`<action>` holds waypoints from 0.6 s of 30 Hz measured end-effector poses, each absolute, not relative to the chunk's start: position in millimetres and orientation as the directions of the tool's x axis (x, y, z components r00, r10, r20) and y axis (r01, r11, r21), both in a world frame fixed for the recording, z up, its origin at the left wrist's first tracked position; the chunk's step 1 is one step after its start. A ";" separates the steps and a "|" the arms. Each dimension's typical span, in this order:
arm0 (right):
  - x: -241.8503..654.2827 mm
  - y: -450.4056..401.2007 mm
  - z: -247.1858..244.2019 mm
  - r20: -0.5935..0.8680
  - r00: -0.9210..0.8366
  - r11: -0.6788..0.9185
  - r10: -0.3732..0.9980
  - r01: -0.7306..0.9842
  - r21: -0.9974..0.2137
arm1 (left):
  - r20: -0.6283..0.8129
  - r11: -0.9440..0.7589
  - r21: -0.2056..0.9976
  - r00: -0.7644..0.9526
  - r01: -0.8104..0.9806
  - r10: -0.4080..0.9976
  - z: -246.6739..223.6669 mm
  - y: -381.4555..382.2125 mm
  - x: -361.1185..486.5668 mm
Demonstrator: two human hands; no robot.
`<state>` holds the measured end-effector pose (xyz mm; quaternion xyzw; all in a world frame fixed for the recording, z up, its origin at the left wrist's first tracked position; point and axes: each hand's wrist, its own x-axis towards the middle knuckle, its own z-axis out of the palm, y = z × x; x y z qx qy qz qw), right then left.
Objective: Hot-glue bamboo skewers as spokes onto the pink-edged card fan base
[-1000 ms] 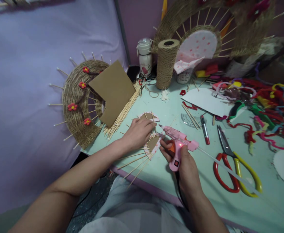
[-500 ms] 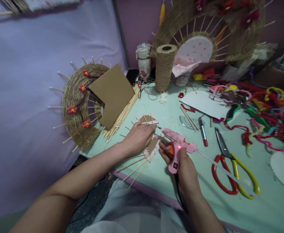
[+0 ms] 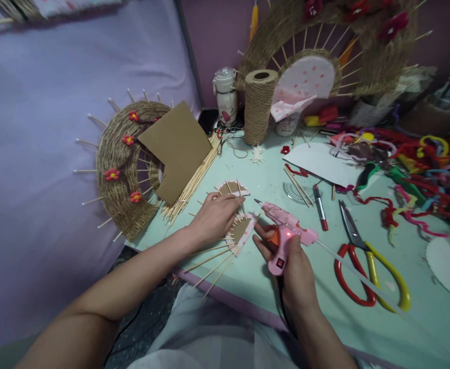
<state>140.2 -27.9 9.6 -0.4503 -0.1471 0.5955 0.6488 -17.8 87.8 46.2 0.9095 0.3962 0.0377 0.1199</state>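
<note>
My right hand point(image 3: 296, 261) is wrapped around a pink hot glue gun point(image 3: 286, 230) with a lit red light and a clear glue stick running out of its back. The gun's nozzle points left, just off my left hand point(image 3: 219, 218). That hand is closed, fingertips together over the gap between two half-round cardboard pieces; what it pinches is hidden. The nearer cardboard piece point(image 3: 240, 230) has a pink-spotted edge and several thin bamboo sticks fanned out from it. Beyond my fingers lies the farther cardboard piece point(image 3: 228, 188), also with sticks across it.
Scissors point(image 3: 357, 251), a red marker point(image 3: 320, 207) and a protractor point(image 3: 296, 192) lie to the right. Behind stand a twine roll point(image 3: 259, 110) and a bottle point(image 3: 227, 97). A woven fan point(image 3: 119, 154) leans at left beside bamboo sticks point(image 3: 194, 187). Coloured pipe cleaners point(image 3: 412, 174) crowd the far right.
The glue gun has drawn back slightly to the right, so its nozzle is farther from my left fingertips. My left hand stays over the cardboard pieces, shifted slightly left.
</note>
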 end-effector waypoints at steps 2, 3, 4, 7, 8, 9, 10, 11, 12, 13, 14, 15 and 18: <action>140.4 -27.7 9.5 -0.346 0.267 -0.106 0.899 -0.636 -0.765 | -0.032 -0.655 0.245 0.681 0.715 0.732 47.1 87.4 -18.6; 140.5 -27.4 9.6 -0.351 0.276 -0.107 0.895 -0.631 -0.769 | -0.039 -0.654 0.246 0.681 0.716 0.731 47.7 87.3 -19.0; 140.6 -26.8 10.1 -0.358 0.282 -0.112 0.890 -0.625 -0.772 | -0.045 -0.652 0.246 0.680 0.717 0.732 48.1 87.3 -19.4; 140.9 -23.8 12.5 -0.369 0.275 -0.130 0.888 -0.620 -0.774 | -0.051 -0.645 0.247 0.674 0.723 0.737 48.1 88.1 -20.6; 141.0 -22.6 13.3 -0.366 0.269 -0.129 0.891 -0.622 -0.772 | -0.047 -0.644 0.246 0.673 0.724 0.738 47.6 88.6 -21.0; 141.2 -21.4 13.9 -0.361 0.264 -0.126 0.894 -0.625 -0.771 | -0.042 -0.644 0.244 0.671 0.725 0.740 46.9 89.0 -21.3; 141.5 -20.3 14.3 -0.354 0.261 -0.123 0.898 -0.624 -0.771 | -0.037 -0.644 0.243 0.670 0.726 0.741 46.2 89.3 -21.7; 142.0 -19.4 14.5 -0.349 0.257 -0.123 0.901 -0.621 -0.774 | -0.033 -0.644 0.243 0.670 0.725 0.741 45.6 89.3 -22.0; 142.6 -18.5 14.4 -0.345 0.254 -0.124 0.903 -0.617 -0.778 | -0.030 -0.645 0.244 0.671 0.724 0.741 45.1 89.1 -22.4; 143.2 -17.6 14.2 -0.342 0.254 -0.124 0.905 -0.612 -0.781 | -0.026 -0.647 0.246 0.672 0.722 0.740 44.8 88.7 -22.9; 143.9 -16.7 13.9 -0.342 0.253 -0.127 0.905 -0.608 -0.784 | -0.020 -0.648 0.249 0.673 0.719 0.739 44.7 88.1 -23.5; 144.6 -15.8 13.7 -0.344 0.251 -0.131 0.905 -0.605 -0.786 | -0.012 -0.649 0.253 0.673 0.717 0.739 44.7 87.3 -24.3; 146.1 -12.7 13.3 -0.354 0.243 -0.142 0.903 -0.608 -0.781 | 0.017 -0.658 0.260 0.678 0.707 0.735 44.5 84.9 -27.6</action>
